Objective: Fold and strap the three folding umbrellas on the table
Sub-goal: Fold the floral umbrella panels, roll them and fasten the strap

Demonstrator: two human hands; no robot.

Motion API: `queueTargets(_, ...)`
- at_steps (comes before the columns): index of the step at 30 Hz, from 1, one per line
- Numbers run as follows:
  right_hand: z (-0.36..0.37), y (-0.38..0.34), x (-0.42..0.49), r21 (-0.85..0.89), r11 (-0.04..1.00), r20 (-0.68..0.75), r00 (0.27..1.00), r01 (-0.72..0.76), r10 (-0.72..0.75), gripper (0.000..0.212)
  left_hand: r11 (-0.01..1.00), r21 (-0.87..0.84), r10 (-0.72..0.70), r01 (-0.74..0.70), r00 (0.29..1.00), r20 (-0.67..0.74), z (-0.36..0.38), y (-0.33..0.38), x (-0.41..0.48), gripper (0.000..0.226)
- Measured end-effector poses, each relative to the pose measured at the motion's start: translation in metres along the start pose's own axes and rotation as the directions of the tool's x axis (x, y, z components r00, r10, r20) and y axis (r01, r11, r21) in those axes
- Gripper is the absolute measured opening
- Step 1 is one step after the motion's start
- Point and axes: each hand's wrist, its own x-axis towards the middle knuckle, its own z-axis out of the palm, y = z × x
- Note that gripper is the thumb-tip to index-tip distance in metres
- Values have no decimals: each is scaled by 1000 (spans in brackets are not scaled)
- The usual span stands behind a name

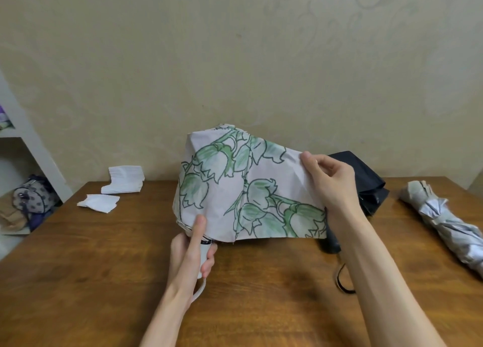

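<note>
A pale pink umbrella with green flower prints (230, 184) is held up over the middle of the wooden table (104, 255), its canopy loose and spread. My left hand (192, 250) grips its white handle from below, with the thumb up against the canopy edge. My right hand (326, 179) pinches the canopy's upper right edge and pulls a panel out flat. A black umbrella (366, 181) lies behind my right arm, partly hidden, its dark handle and cord near my forearm. A grey-silver umbrella (444, 216) lies loosely bunched at the right edge.
Two stacks of white folded paper (122, 181) lie at the table's back left. A white shelf unit with a dotted bag (31, 197) stands on the left beyond the table. A beige wall runs close behind the table.
</note>
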Motion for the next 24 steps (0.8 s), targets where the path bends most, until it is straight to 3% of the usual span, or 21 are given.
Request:
queueTargets(4, -3, -11, -3, 162, 980, 187, 979, -115, 83, 21, 1000, -2, 20, -20, 1000, 0, 4, 1, -2, 55)
queueTargets(7, -8, -7, -3, -15, 991, 309, 942, -134, 132, 23, 1000, -10, 19, -19, 1000, -5, 3, 3, -2, 48)
queueTargets(9, -10, -2, -2, -84, 989, 315, 938, -125, 146, 24, 1000, -9, 22, -22, 1000, -10, 3, 3, -2, 47)
queueTargets(13, -8, 0, -7, -44, 986, 345, 923, -163, 168, 26, 1000, -7, 16, -17, 1000, -26, 5, 2, -2, 45)
queueTargets(17, -4, 0, -6, -32, 999, 164, 986, -12, 17, 15, 1000, 0, 7, -7, 1000, -30, 4, 2, -1, 61)
queueTargets(19, -2, -2, -7, -13, 1000, 101, 995, 20, -19, 13, 1000, -5, 0, 0, 1000, -23, 4, 3, -1, 58)
queueTargets(21, -2, -2, -7, -34, 999, 143, 990, -12, 17, 15, 1000, -9, 1, -1, 1000, -12, 5, 4, -2, 57)
queueTargets(24, -6, -3, -10, -239, 967, 309, 937, -90, 164, 24, 1000, -1, 2, -2, 1000, -23, 7, 5, -4, 53)
